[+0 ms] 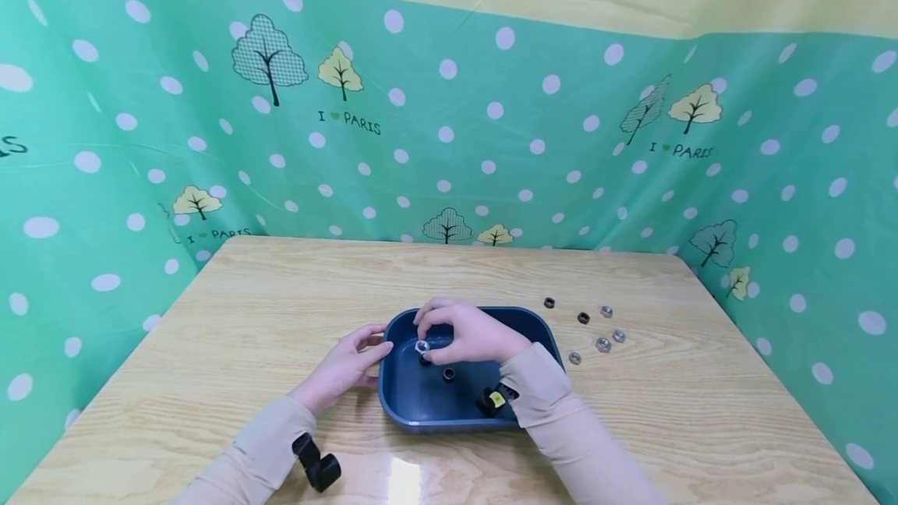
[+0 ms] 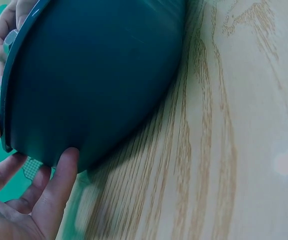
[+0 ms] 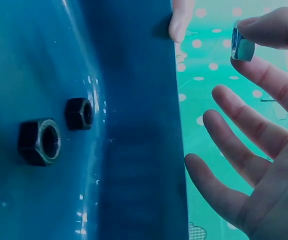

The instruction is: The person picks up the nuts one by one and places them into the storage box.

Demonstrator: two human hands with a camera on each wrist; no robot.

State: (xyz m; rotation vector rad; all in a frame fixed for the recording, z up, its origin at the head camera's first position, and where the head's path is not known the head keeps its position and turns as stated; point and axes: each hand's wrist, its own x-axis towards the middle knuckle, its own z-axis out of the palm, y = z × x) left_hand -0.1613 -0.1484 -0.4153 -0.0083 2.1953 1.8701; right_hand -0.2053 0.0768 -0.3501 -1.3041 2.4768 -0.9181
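Observation:
Between thumb and index finger, my right hand [image 1: 473, 331] pinches a silver hex nut [image 3: 243, 44] over the left part of a dark blue plastic bin [image 1: 421, 414]. Its other fingers are spread in the right wrist view. My left hand [image 1: 344, 365] holds the bin's left side, thumb at the rim and fingers against the outer wall [image 2: 93, 75]. Two black hex nuts lie on the bin's floor, the larger-looking black nut [image 3: 39, 142] and another black nut [image 3: 78, 114] nearer the wall. My right hand and sleeve hide part of the bin's inside.
On the wooden table [image 1: 281, 294], right of the bin, lie several loose nuts: black nuts [image 1: 584, 318] and silver nuts [image 1: 603, 345]. A green dotted curtain [image 1: 491, 139] stands behind and along both sides of the table.

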